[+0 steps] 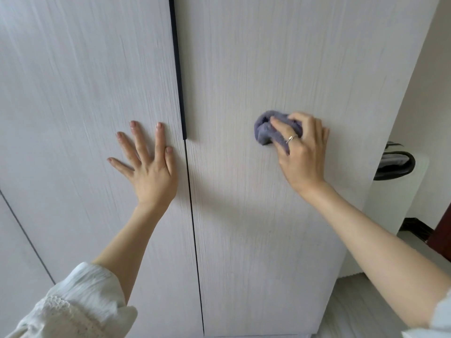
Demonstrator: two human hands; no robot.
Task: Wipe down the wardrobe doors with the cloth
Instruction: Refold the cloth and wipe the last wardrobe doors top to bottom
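Two pale wood-grain wardrobe doors fill the view, the left door (85, 93) and the right door (256, 215), split by a dark gap with a black strip handle (179, 76). My right hand (302, 152) grips a bunched purple-grey cloth (264, 129) and presses it against the right door at mid height. My left hand (148, 159) lies flat on the left door with its fingers spread, close to the gap.
At the right the wardrobe's side edge gives way to a white wall (427, 93). A dark bag or strap (395, 162) lies on a white surface there. A dark red-brown door frame (441, 228) and pale floor (366, 301) show at lower right.
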